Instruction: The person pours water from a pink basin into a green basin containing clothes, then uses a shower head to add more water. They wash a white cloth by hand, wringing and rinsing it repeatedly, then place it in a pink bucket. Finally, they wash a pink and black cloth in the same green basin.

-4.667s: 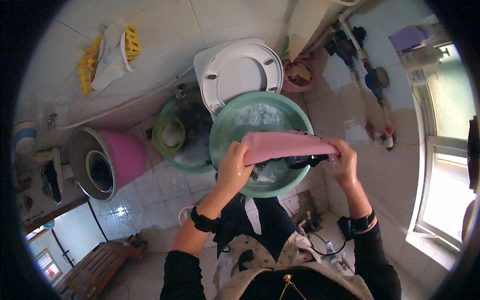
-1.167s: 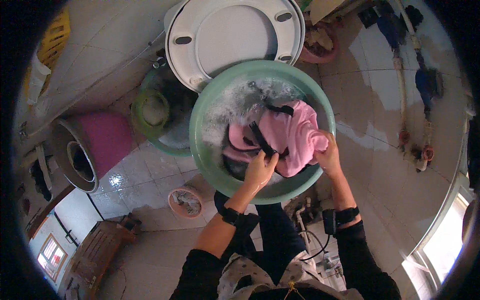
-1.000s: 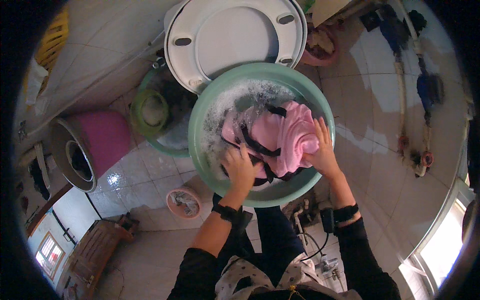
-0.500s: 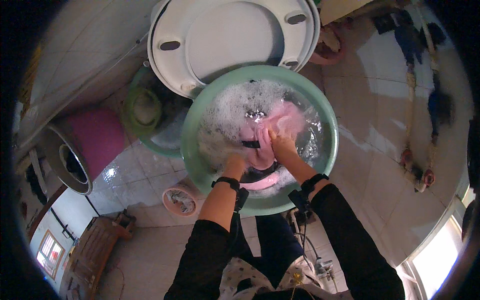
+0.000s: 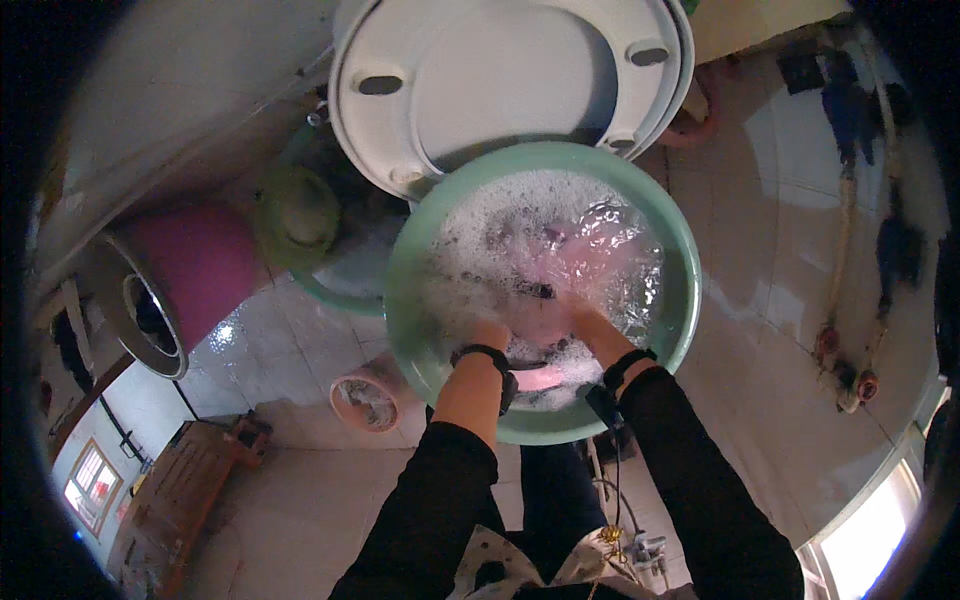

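Observation:
A green basin (image 5: 682,260) of soapy water stands in front of me. Pink cloth (image 5: 575,262) lies mostly under the surface, with a dark patch on it. One pink fold (image 5: 535,378) shows among the suds near the basin's near side. My left hand (image 5: 490,330) is sunk in the foam left of the cloth; its fingers are hidden. My right hand (image 5: 580,318) is in the water at the cloth's right side, and its fingers are hidden too. Each wrist wears a black strap.
Behind the basin rises a raised white toilet seat and lid (image 5: 395,140). To the left are a second green tub (image 5: 335,297), a green bowl (image 5: 298,218) and a pink bucket (image 5: 205,265). A small pink bin (image 5: 365,400) stands on the tiled floor. A tap (image 5: 650,550) is low near my legs.
Both hands have gone deeper into the water. The pink cloth, bunched above the surface before, is now mostly submerged. The whole view has shifted a little.

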Motion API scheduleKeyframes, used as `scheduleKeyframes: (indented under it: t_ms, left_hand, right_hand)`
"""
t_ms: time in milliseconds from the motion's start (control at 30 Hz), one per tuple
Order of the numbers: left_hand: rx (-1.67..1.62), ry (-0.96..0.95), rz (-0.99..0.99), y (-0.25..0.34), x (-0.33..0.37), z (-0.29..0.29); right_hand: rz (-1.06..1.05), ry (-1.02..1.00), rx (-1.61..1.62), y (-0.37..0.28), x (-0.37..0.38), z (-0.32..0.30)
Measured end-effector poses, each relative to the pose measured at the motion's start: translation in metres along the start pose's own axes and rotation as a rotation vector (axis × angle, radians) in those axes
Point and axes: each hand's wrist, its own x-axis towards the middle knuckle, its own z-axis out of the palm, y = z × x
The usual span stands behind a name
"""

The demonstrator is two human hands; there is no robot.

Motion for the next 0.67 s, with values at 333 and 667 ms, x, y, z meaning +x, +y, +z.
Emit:
scheduleKeyframes:
  t_ms: [333,667]
  left_hand:
    - [-0.129,0.273,0.217,-0.043,-0.109,-0.101]
    - [-0.903,0.372,0.059,-0.294,-0.269,-0.150]
  right_hand:
    - [0.000,0.062,0.029,-0.030,-0.118,-0.049]
    - [0.174,0.077,0.247,-0.072,-0.243,-0.192]
